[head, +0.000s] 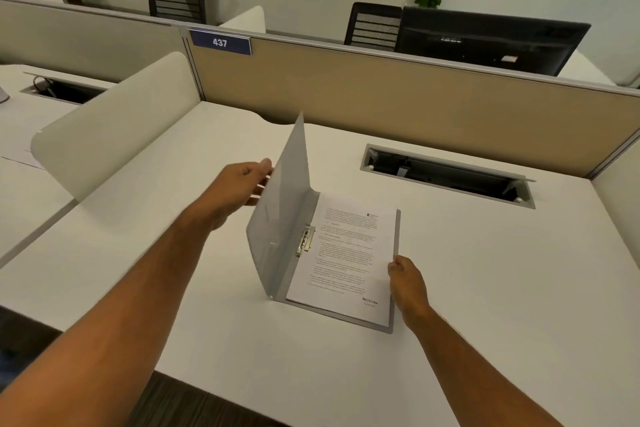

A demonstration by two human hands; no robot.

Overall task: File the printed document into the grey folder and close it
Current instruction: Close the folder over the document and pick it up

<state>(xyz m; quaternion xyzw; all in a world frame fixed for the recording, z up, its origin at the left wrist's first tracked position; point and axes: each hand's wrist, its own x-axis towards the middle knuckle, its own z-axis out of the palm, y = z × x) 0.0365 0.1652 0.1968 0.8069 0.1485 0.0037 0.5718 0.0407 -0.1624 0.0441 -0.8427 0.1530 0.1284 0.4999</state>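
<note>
On the white surface (485, 288), the grey folder (277, 218) is seen half open, its front cover raised nearly upright and gripped at its outer edge by the left hand (242, 185). Just right of the metal clip (305, 240), the printed document (346, 253) is laid flat on the back cover. Its right edge is pinched by the right hand (407, 282), fingers curled.

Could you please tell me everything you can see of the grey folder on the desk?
The grey folder looks like thin, slightly see-through plastic. Its back cover lies flat on the white desk under the printed document, and a metal clip sits by the spine. The front cover stands nearly upright, held at its outer edge by the left hand. The right hand is at the right edge.
</note>
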